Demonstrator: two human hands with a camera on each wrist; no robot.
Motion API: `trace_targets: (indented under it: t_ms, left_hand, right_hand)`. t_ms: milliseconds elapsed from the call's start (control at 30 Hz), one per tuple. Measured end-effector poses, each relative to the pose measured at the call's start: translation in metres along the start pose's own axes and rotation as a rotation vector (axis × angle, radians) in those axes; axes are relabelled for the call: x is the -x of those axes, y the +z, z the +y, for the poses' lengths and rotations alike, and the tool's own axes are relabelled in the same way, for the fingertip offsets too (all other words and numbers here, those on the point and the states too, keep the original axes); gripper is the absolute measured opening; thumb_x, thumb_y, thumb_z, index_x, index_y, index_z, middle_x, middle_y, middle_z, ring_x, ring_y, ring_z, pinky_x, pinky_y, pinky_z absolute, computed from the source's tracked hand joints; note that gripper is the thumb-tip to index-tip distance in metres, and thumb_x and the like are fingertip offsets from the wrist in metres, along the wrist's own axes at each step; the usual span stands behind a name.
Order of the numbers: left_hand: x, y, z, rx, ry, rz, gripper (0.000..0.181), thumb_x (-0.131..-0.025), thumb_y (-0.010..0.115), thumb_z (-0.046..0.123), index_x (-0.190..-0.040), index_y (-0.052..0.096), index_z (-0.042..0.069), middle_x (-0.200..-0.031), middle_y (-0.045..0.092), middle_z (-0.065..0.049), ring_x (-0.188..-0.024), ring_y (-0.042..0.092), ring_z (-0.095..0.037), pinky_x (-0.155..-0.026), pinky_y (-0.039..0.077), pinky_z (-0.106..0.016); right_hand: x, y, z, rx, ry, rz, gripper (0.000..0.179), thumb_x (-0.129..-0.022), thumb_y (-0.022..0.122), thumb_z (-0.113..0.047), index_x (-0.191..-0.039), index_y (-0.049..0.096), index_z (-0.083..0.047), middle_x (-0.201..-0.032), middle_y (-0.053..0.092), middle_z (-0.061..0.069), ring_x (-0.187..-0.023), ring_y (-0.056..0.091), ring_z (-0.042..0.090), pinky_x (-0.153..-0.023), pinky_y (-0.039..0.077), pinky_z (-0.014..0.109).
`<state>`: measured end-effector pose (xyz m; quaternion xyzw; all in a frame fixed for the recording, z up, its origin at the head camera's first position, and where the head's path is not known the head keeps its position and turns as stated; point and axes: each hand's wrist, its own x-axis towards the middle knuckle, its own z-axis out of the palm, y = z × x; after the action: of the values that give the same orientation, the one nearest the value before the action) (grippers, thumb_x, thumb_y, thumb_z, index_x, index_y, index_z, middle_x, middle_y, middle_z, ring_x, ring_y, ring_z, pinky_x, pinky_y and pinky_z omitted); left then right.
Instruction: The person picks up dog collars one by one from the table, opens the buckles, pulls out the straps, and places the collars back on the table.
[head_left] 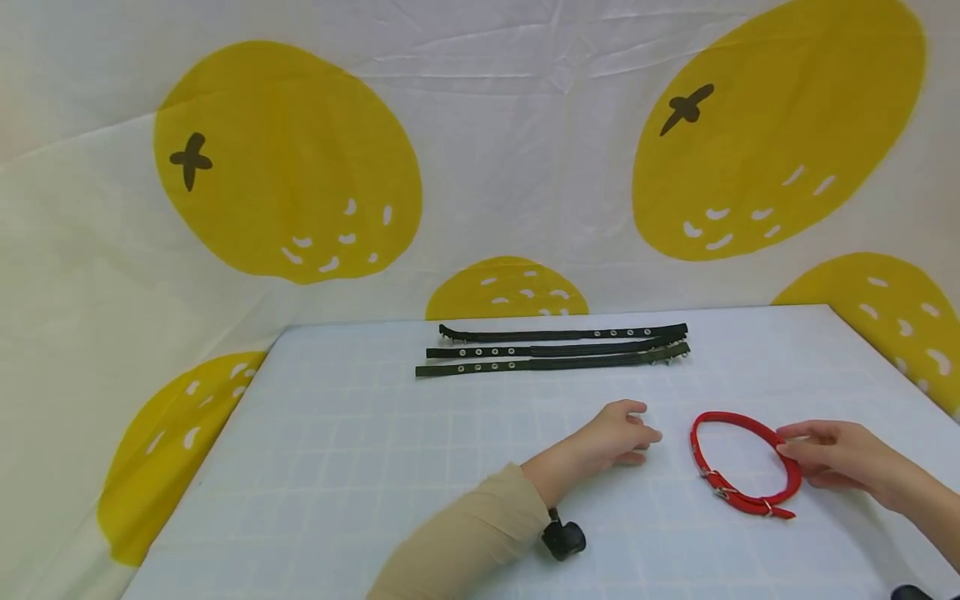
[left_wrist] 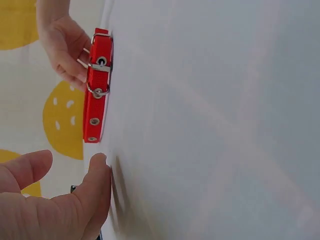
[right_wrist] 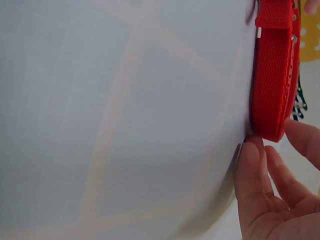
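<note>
A red dog collar (head_left: 742,504), buckled into a loop, stands on its edge on the right half of the table. My right hand (head_left: 847,458) holds the loop's right side, thumb on the inner side and fingers outside; in the right wrist view the red band (right_wrist: 272,80) reaches between thumb and fingers. To the collar's left, my left hand (head_left: 618,433) hovers with nothing in it, fingers loosely spread. Metal eyelets, a buckle and a D-ring show on the collar (left_wrist: 97,80) in the left wrist view, apart from the left fingertips (left_wrist: 98,159).
Three dark collars with eyelets lie flat side by side at the table's back: a black one (head_left: 525,337), another black one (head_left: 517,352) and a dark green one (head_left: 480,367). Behind the white table (head_left: 315,467) hangs a white cloth (head_left: 525,167) with yellow fruit prints.
</note>
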<state>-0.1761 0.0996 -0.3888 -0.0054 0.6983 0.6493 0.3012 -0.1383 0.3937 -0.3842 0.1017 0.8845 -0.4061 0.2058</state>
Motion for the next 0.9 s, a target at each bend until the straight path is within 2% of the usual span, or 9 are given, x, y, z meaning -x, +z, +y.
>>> trace_targets:
  t_ms: [100,400,700,900]
  left_hand:
    - [-0.006,0.01,0.002,0.015,0.008,0.022,0.04,-0.085,0.065,0.003,-0.124,0.053,0.003,-0.102,0.057,-0.007,-0.09,0.06,-0.023,-0.082,0.051,-0.043]
    - [-0.009,0.025,0.005,-0.079,0.022,-0.032,0.037,-0.088,0.063,0.005,-0.124,0.056,0.004,-0.101,0.06,-0.006,-0.089,0.059,-0.02,-0.084,0.051,-0.041]
    - [-0.007,0.024,0.0,-0.048,0.034,-0.067,0.033,-0.087,0.062,0.003,-0.12,0.058,0.003,-0.091,0.059,-0.004,-0.082,0.059,-0.018,-0.083,0.052,-0.039]
    - [-0.007,0.019,-0.002,-0.024,0.041,-0.086,0.034,-0.088,0.064,0.009,-0.121,0.058,0.009,-0.085,0.064,-0.003,-0.077,0.06,-0.018,-0.081,0.053,-0.04]
  right_hand:
    - [-0.001,0.003,-0.003,0.039,-0.021,0.026,0.064,-0.089,0.063,-0.03,-0.127,0.038,0.014,-0.086,0.064,0.003,-0.072,0.057,0.018,-0.064,0.054,0.027]
    - [-0.004,0.009,-0.007,0.046,-0.028,0.052,0.059,-0.088,0.065,-0.027,-0.123,0.042,0.015,-0.082,0.062,0.001,-0.067,0.055,0.02,-0.061,0.053,0.026]
    - [-0.003,0.016,-0.016,0.04,-0.06,0.025,0.052,-0.09,0.063,-0.021,-0.121,0.045,0.016,-0.087,0.064,0.003,-0.068,0.057,0.02,-0.062,0.054,0.027]
    - [-0.001,0.017,-0.027,0.078,-0.098,0.039,0.049,-0.09,0.062,-0.018,-0.119,0.046,0.018,-0.088,0.065,0.007,-0.069,0.059,0.019,-0.062,0.054,0.028]
